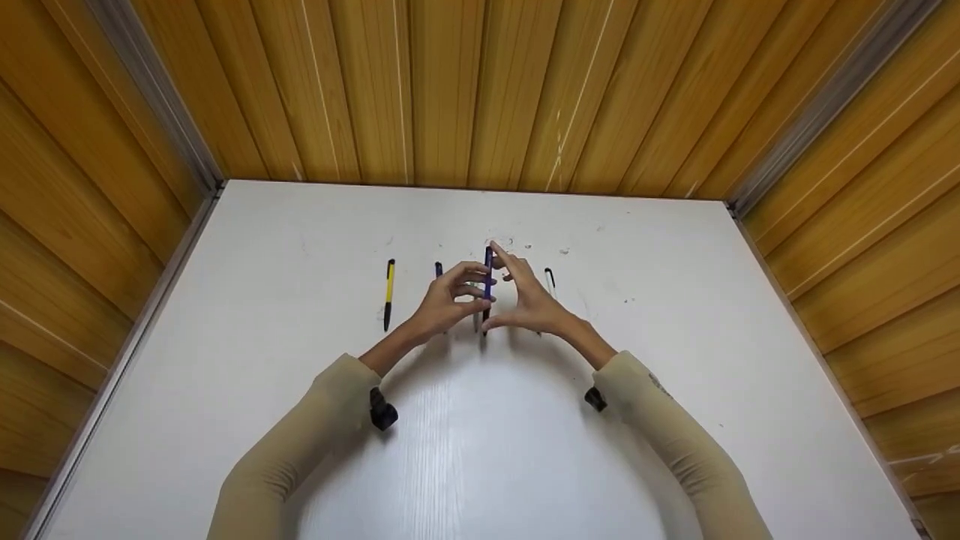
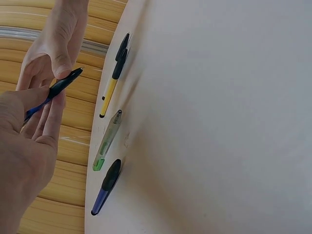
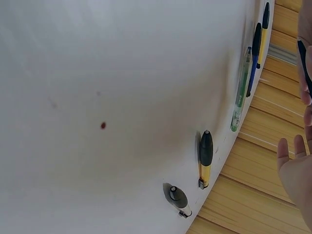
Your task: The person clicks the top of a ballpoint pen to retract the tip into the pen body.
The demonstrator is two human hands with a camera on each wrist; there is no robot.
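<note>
Head view: the left hand (image 1: 454, 296) is pinching a black-gripped blue pen (image 1: 488, 279) above a white table (image 1: 465, 457); the right hand (image 1: 534, 301) is spanning it, grasping or not I cannot tell. Left wrist: a clear-green pen (image 2: 107, 140) is lying below. Right wrist: a black-gripped yellow pen (image 3: 205, 158) is lying apart.

left hand (image 1: 442, 300): pinching | right hand (image 1: 534, 300): thumb (image 1: 501, 322), index finger (image 1: 511, 259) wide apart

Beige sleeves (image 1: 296, 431), softly creased — a small black device (image 1: 383, 414) at each cuff (image 1: 352, 375).
</note>
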